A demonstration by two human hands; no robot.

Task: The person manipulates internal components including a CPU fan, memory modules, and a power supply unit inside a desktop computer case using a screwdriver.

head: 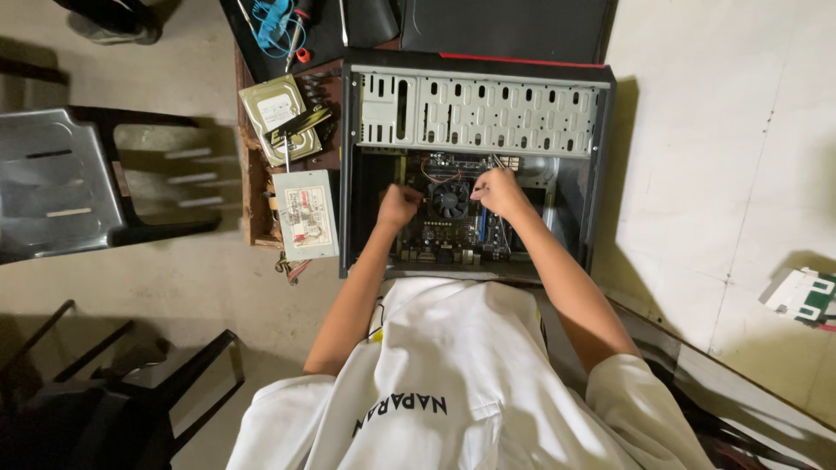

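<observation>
An open black computer case (475, 63) lies on its side before me, showing a motherboard (440, 233) with a round black cooler fan (450, 200) in the middle. My left hand (397, 206) is curled at the fan's left edge. My right hand (499, 190) is closed at the fan's upper right, beside a bundle of thin wires (435, 165). Whether either hand grips something small is hidden by the fingers. A perforated metal drive cage (483, 110) fills the far part of the case.
Left of the case, a wooden surface (254, 187) carries a grey power supply unit (305, 213) and hard drives (280, 117). A black plastic chair (78, 178) stands further left, a screwdriver and blue cable (274, 22) lie beyond, and a small box (805, 296) sits on the tiled floor.
</observation>
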